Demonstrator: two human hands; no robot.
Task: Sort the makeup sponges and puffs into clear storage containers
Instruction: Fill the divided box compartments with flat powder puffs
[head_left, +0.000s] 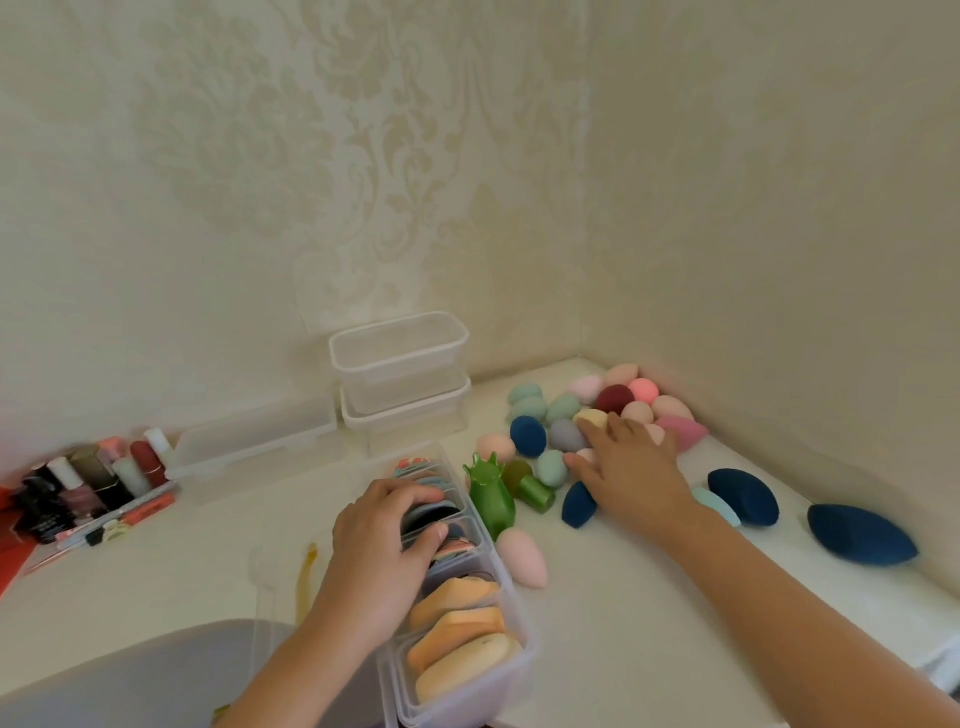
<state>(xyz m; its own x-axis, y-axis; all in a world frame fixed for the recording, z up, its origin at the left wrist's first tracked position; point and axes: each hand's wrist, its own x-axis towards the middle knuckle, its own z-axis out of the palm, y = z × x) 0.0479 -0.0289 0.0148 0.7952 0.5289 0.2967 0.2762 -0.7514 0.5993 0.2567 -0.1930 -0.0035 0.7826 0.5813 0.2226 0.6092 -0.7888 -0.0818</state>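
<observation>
A long clear divided container (511, 660) runs toward me, holding orange and beige puffs (462, 631) near me and flat round puffs further back. My left hand (387, 540) rests on those flat puffs, fingers curled over them and thumb pressing one. A pile of egg-shaped sponges (613, 402) in pink, green, blue and maroon fills the far right corner. My right hand (631, 470) lies spread over the pile's near edge, fingertips touching a yellow sponge (592, 417); I cannot see anything gripped. Two empty clear containers (400, 364) are stacked at the back.
Large navy sponges (860, 535) and a pink sponge (523, 558) lie loose on the white table. Green plastic holders (491, 493) stand beside the divided container. A clear lid (254, 441) and several nail polish bottles (88, 483) sit at the left. Walls close the back and right.
</observation>
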